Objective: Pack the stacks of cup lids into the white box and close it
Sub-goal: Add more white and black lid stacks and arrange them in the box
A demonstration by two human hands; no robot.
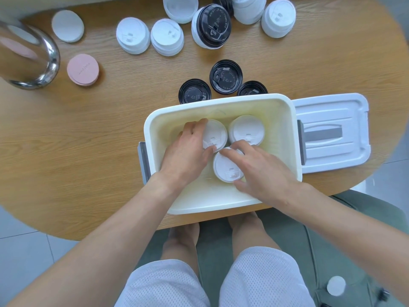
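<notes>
Toward nine o'clock within the white box (210,202), our left hand (188,151) curls its fingers round one lid stack (215,135); at six, our right hand (263,171) grips another stack (225,168) with spread fingers. Three sit inside; many table stacks (132,35) wait at twelve, cover (332,131) off at three.

Nothing here can be read with certainty. Raised lettering runs in a ring round the lone black lid (225,77) on the table, round the black lid on the far stack (213,24), and round the black lid by the box rim (194,91); on all three it is too small and blurred to make out. The pink coaster (83,69) bears one short, faint line of characters across its middle, likewise illegible. The rear white lid stack (215,134) and the near white lid stack (225,170) show only moulded shapes.
</notes>
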